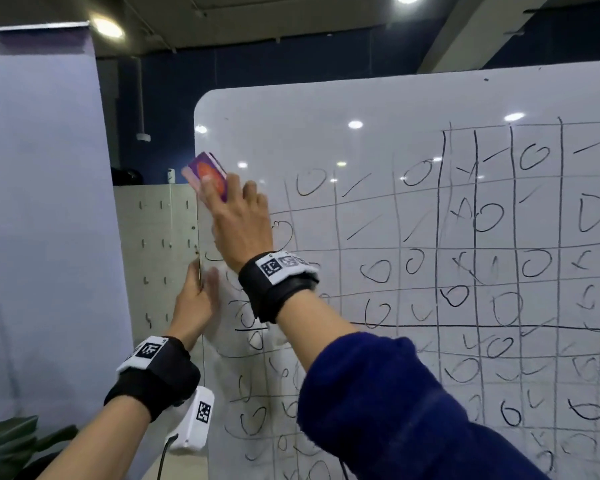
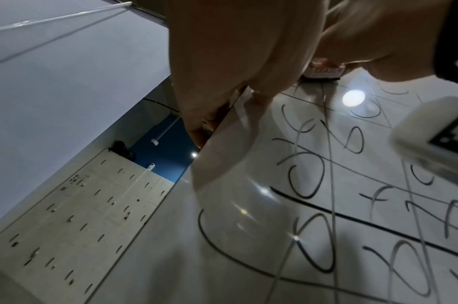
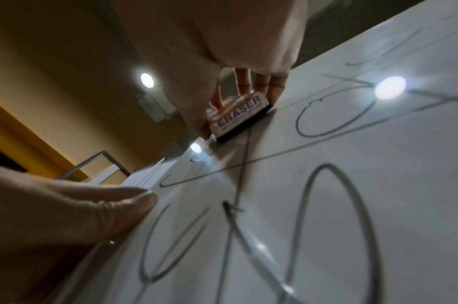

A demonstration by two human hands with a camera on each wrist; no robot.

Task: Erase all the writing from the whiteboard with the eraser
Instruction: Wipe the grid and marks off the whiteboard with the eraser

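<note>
A white whiteboard [image 1: 361, 109] stands upright, covered with a hand-drawn grid of circles, strokes and crosses [image 1: 465, 265]. My right hand [image 1: 238, 220] grips a purple and orange eraser [image 1: 207, 174] and presses its black felt against the board near the upper left edge. The eraser [image 3: 239, 115], marked ERASER, shows between thumb and fingers in the right wrist view. My left hand [image 1: 196, 299] grips the board's left edge lower down, thumb on the front face [image 3: 134, 202], fingers behind the edge [image 2: 196, 131]. The top left strip of the board carries no marks.
A pale fabric screen [image 1: 39, 220] stands to the left of the board. Behind it is a white pegboard cabinet [image 1: 153, 258] against a dark blue wall. Green plant leaves [image 1: 11, 441] show at the bottom left corner.
</note>
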